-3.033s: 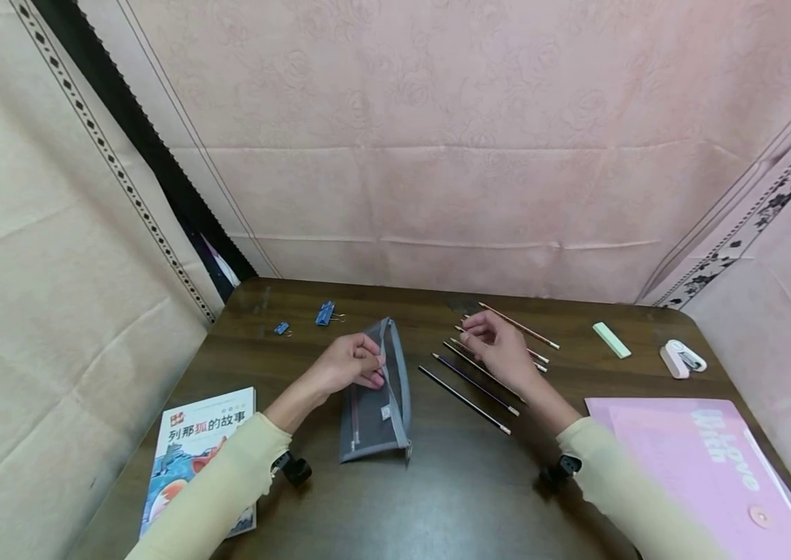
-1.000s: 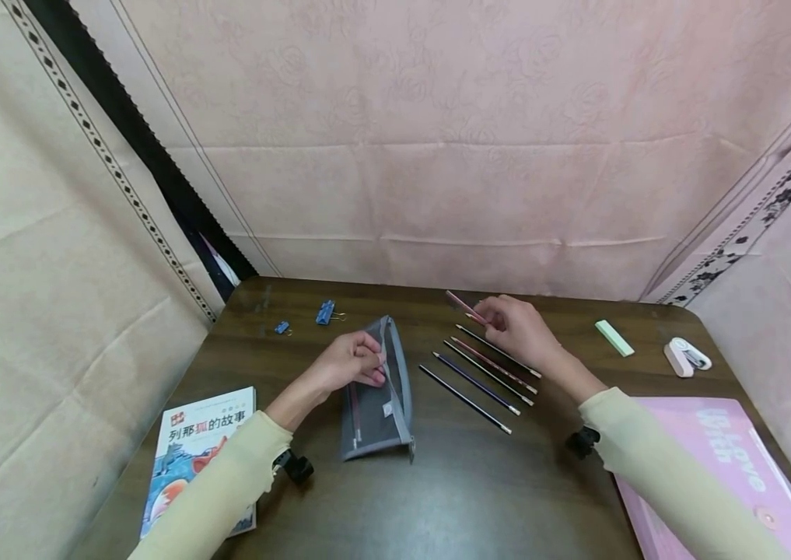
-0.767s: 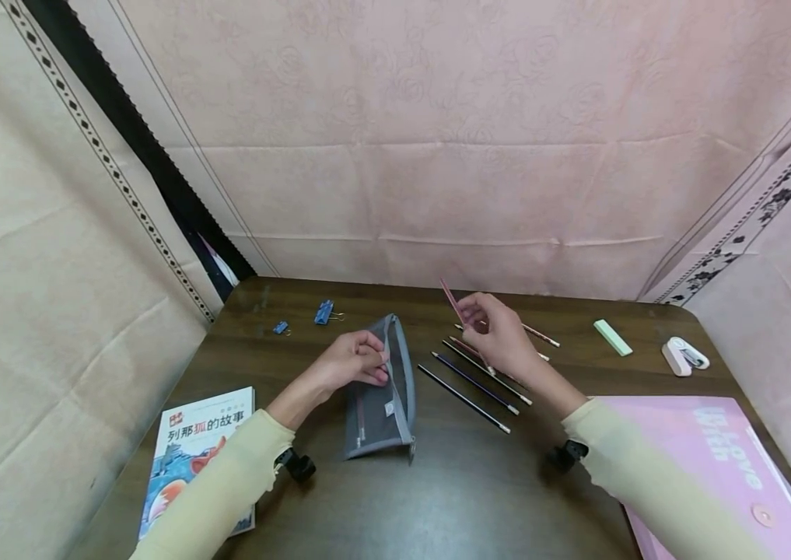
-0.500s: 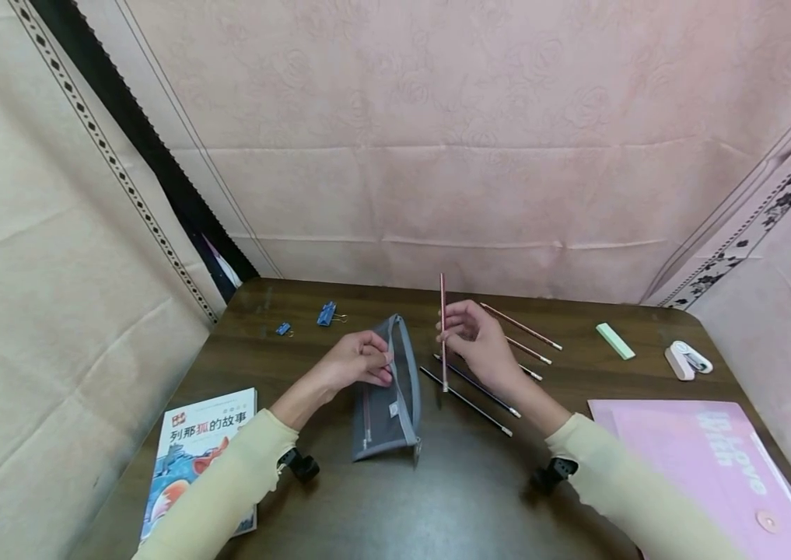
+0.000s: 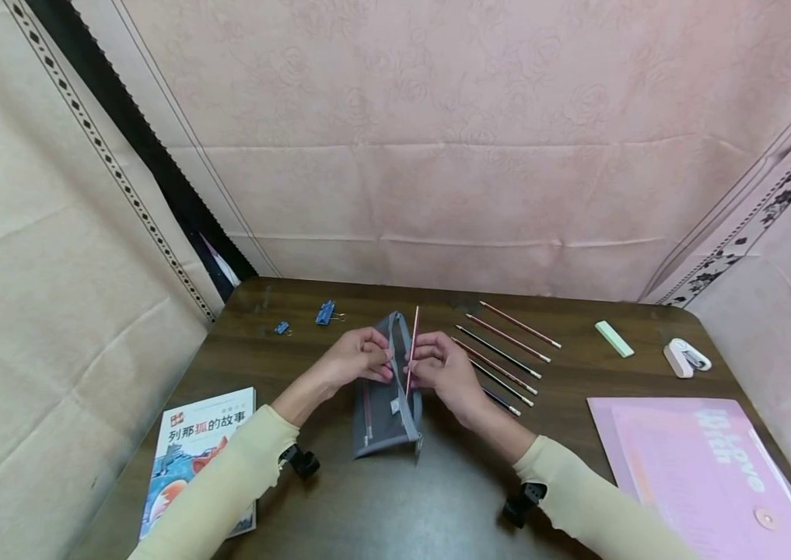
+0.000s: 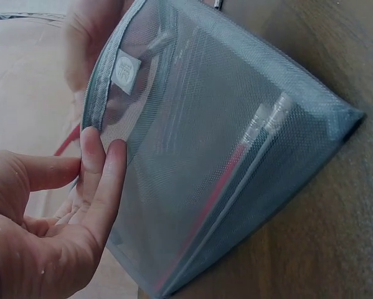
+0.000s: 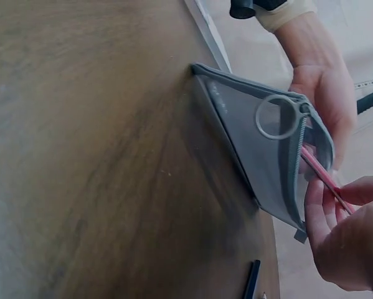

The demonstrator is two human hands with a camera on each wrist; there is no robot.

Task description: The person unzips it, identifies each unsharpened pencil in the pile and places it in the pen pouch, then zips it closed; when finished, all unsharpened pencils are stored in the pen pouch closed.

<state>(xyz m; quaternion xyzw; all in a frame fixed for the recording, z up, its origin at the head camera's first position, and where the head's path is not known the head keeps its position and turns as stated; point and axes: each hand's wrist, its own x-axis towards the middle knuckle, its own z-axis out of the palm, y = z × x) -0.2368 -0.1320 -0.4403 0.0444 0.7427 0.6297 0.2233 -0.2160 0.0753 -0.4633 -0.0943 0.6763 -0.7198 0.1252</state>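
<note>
My left hand (image 5: 356,362) pinches the open zippered edge of a grey mesh pencil pouch (image 5: 386,432). Through the mesh in the left wrist view, two pencils (image 6: 214,199) lie inside, one of them red. My right hand (image 5: 447,377) pinches a pinkish-red pencil (image 5: 415,323) held steeply, its lower end within the pouch's mouth. The right wrist view shows that pencil (image 7: 318,167) passing between the zipper edges, close by a round zipper pull (image 7: 258,118). To the right of my right hand, several pencils (image 5: 509,340) lie in a slanted row, partly covered by it.
Two blue binder clips (image 5: 325,313) lie at the back left of the brown table (image 5: 465,498). A storybook (image 5: 209,424) is at the front left. On the right are a pale green bar (image 5: 614,339), a white stapler (image 5: 685,358) and a pink folder (image 5: 689,467).
My right hand has lifted the pinkish-red pencil from the row, turned it upright and carried it left into the pouch's mouth. My left hand keeps its grip; the pouch shifts slightly right.
</note>
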